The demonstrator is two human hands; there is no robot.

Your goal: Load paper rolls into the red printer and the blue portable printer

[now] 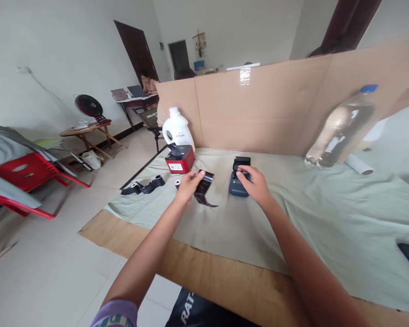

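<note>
My left hand (190, 184) pinches a glossy black strip of paper (203, 187), its loose end hanging down and curling above the cloth. To the right stands a small dark blue printer (238, 187) with its black lid (241, 161) raised. My right hand (254, 181) is on that printer, thumb and fingers bent over its open top. What lies inside it is partly hidden by my fingers. A red box-shaped printer (180, 160) sits behind my left hand, black paper sticking up from its top. Black-and-white paper rolls (153, 184) lie at the left.
A white jug (177, 129) stands behind the red printer. A cardboard sheet (259, 106) walls off the back. At the right leans a clear bottle with a blue cap (341, 129), near a cardboard tube (359, 164). Pale green cloth (218, 231) covers the wooden board (204, 268).
</note>
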